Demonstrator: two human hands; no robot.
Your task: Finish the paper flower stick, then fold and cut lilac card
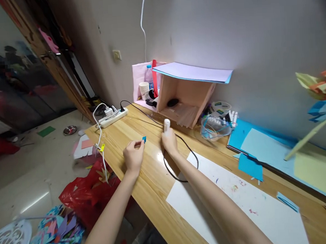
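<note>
My left hand (133,156) is closed in a pinch on a small blue paper piece (144,139), held just above the wooden table (147,189). My right hand (169,140) is wrapped round a white glue gun (166,124), whose tip rests near the tabletop a little to the right of the paper piece. A black cord (182,161) runs from the glue gun in a loop over the table. A white sheet (239,202) with paint specks lies under my right forearm.
A white power strip (113,117) lies at the table's far left corner. A wooden box (182,98) topped with paper sheets stands against the wall, beside a clear plastic bowl (214,128). Blue and yellow papers (280,148) lie at the right. A red bag (84,193) and paper scraps sit on the floor.
</note>
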